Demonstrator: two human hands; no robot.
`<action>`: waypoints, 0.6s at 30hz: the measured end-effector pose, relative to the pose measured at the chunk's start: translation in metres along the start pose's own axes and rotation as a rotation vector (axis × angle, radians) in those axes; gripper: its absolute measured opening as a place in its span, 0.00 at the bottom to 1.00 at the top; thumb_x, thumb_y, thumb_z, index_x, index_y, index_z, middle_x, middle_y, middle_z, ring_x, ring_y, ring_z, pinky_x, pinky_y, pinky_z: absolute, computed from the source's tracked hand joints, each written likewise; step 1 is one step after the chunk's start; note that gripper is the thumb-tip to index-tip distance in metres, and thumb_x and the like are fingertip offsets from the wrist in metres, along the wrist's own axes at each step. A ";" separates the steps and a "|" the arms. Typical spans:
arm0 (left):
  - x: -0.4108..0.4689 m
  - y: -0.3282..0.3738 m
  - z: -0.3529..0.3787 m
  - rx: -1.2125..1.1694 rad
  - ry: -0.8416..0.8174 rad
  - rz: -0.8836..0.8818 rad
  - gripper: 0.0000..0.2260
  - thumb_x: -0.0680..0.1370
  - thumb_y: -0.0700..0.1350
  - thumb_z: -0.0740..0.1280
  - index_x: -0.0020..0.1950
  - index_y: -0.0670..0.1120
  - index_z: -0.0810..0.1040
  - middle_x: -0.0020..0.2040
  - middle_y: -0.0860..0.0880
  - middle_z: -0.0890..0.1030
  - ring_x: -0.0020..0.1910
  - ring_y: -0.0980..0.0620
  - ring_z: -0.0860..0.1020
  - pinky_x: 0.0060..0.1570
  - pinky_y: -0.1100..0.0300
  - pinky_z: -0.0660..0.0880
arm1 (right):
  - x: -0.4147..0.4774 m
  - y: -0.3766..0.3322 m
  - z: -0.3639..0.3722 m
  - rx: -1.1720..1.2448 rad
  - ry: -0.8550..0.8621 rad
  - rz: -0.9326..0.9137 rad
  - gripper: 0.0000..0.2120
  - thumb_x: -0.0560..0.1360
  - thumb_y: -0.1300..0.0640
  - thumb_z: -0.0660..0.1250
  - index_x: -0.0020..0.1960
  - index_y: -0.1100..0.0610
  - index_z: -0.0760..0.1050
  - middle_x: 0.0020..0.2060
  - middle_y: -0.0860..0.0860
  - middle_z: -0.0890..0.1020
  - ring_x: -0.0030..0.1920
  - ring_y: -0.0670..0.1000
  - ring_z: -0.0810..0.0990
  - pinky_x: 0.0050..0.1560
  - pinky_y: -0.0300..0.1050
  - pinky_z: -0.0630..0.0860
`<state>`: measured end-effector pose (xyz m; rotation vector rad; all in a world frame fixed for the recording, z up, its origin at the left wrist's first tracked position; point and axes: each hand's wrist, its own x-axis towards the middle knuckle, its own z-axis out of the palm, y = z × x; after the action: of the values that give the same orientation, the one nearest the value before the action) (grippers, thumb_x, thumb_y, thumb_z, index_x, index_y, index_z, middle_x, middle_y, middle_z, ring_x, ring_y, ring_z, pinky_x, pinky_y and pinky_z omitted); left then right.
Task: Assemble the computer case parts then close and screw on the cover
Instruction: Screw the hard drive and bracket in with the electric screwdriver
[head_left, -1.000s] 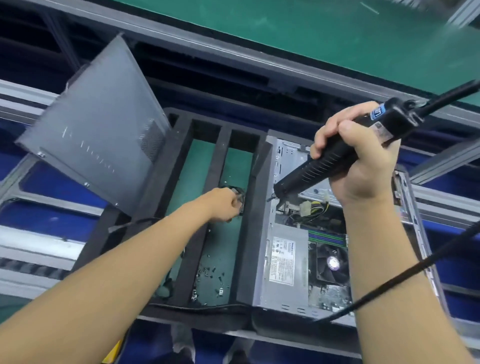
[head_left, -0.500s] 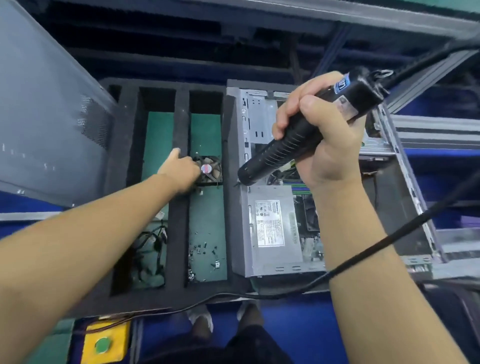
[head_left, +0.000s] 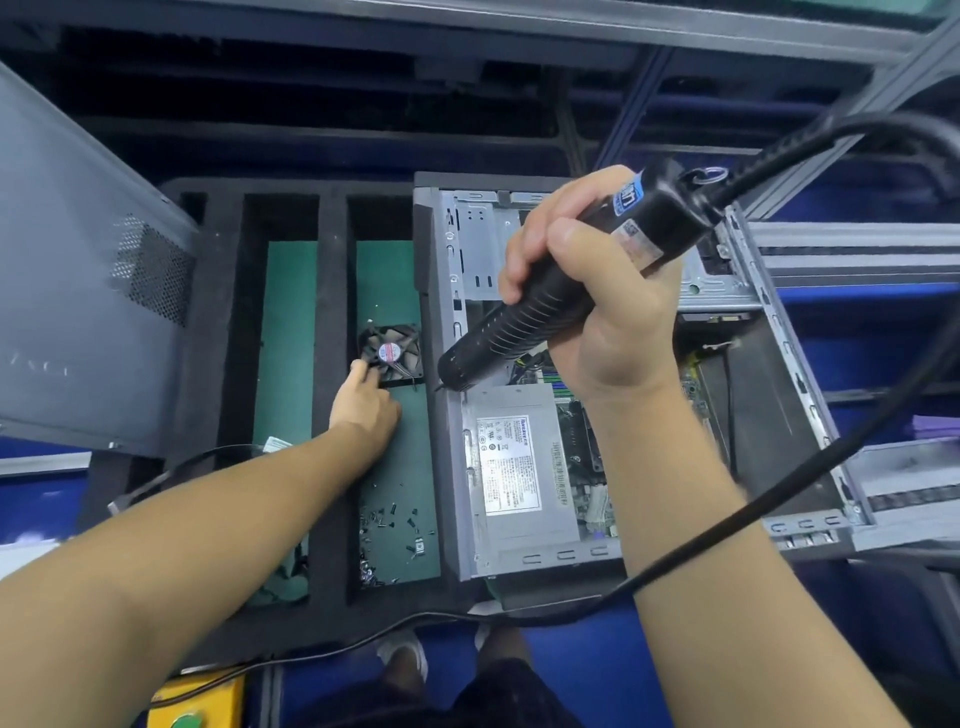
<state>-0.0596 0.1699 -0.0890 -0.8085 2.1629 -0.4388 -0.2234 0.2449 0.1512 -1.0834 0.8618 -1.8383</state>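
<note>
The left hand (head_left: 363, 405) has slid to the near corner of the fan (head_left: 392, 353).
Its fingers touch the fan, just left of the computer case (head_left: 448, 467); I cannot tell if they pinch. The right hand (head_left: 608, 312) squeezes the screwdriver (head_left: 498, 332) over it.

Bottom left corner's got a yellow box (head_left: 195, 699) with a green button (head_left: 184, 722). Grey metal rails (head_left: 852, 249) run along the right, and a shoe (head_left: 408, 657) shows on the blue floor (head_left: 571, 660).
</note>
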 end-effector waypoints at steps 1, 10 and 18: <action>0.000 0.001 0.000 0.004 0.008 -0.006 0.16 0.82 0.49 0.57 0.68 0.55 0.74 0.64 0.54 0.78 0.70 0.45 0.65 0.69 0.46 0.53 | 0.000 0.000 -0.001 0.001 0.000 0.005 0.03 0.68 0.65 0.66 0.39 0.59 0.73 0.30 0.55 0.77 0.30 0.57 0.74 0.33 0.49 0.72; 0.007 0.004 -0.001 0.056 0.033 0.002 0.14 0.82 0.47 0.57 0.67 0.54 0.73 0.63 0.54 0.79 0.65 0.47 0.69 0.63 0.51 0.59 | -0.008 -0.003 0.000 -0.021 -0.014 -0.011 0.04 0.69 0.65 0.65 0.38 0.58 0.75 0.30 0.54 0.77 0.29 0.58 0.74 0.32 0.49 0.72; 0.007 -0.038 -0.030 -1.245 0.078 -0.146 0.04 0.76 0.39 0.67 0.45 0.44 0.82 0.43 0.45 0.83 0.46 0.46 0.82 0.46 0.61 0.76 | -0.012 -0.014 0.010 0.062 0.020 -0.034 0.04 0.68 0.65 0.65 0.38 0.58 0.75 0.30 0.54 0.77 0.28 0.55 0.74 0.32 0.46 0.72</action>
<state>-0.0708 0.1384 -0.0533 -1.5899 2.3268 0.9464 -0.2152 0.2601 0.1626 -1.0489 0.7964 -1.8946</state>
